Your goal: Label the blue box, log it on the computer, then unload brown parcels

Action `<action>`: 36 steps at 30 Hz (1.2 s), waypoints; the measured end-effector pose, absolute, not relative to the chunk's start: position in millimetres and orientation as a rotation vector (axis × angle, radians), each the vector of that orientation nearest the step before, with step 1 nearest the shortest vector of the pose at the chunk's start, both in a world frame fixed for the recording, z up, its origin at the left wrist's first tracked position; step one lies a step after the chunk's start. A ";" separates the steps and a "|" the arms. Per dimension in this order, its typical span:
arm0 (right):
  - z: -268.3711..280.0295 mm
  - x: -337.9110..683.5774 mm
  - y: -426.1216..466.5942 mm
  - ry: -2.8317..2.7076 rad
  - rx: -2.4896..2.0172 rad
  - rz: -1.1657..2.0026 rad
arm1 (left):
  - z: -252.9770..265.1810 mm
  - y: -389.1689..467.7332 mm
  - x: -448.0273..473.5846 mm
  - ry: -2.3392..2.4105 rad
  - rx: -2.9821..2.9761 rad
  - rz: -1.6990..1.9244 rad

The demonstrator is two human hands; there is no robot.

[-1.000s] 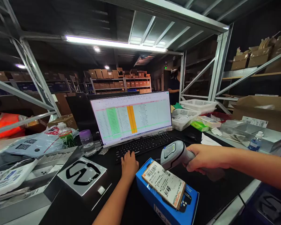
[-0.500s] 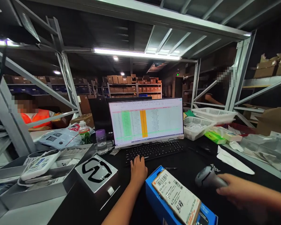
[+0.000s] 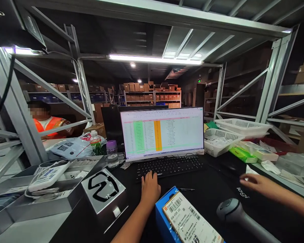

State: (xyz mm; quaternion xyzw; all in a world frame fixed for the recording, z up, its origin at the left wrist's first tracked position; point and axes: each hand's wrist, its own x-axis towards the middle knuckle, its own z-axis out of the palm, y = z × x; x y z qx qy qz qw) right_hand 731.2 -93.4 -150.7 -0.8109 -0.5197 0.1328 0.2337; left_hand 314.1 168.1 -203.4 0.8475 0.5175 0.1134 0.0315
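My left hand (image 3: 151, 189) rests palm down at the near edge of the black keyboard (image 3: 172, 168), fingertips on its lower left keys. My right hand (image 3: 255, 185) is held out over the black desk mat (image 3: 210, 184), its fingers loosely apart and holding nothing. A white tissue (image 3: 250, 169) shows just behind its fingertips. Nearer me lies a grey handheld barcode scanner (image 3: 234, 212), apart from the hand. Between my arms sits a blue box (image 3: 163, 217), with a flat packet bearing a white shipping label (image 3: 190, 216) on top of it.
Behind the keyboard stands a monitor (image 3: 178, 135) showing a spreadsheet. At left are a silver box (image 3: 101, 206), a purple-lidded bottle (image 3: 112, 158) and grey trays (image 3: 63, 202). White baskets (image 3: 218, 148) stand at right. A person in an orange vest (image 3: 47, 126) sits beyond the rack.
My right hand has let go of the barcode scanner and moved up and right, away from it. The scanner now lies on the mat. My left hand stays at the keyboard.
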 end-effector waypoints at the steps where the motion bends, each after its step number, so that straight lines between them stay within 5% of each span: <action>1: -158.3 753.7 -81.0 -1.387 -2.244 0.173 | -203.4 167.9 314.7 1.603 2.608 0.352; 4: -198.0 814.7 -46.0 -1.371 -2.170 -0.236 | -202.2 167.2 314.8 1.628 2.606 0.360; 10: -269.3 861.2 -5.1 -1.482 -2.167 -0.310 | -201.0 173.4 311.5 1.697 2.591 0.364; 36: -281.7 874.6 16.8 -1.667 -2.064 -0.335 | -200.2 175.1 312.1 1.805 2.519 0.417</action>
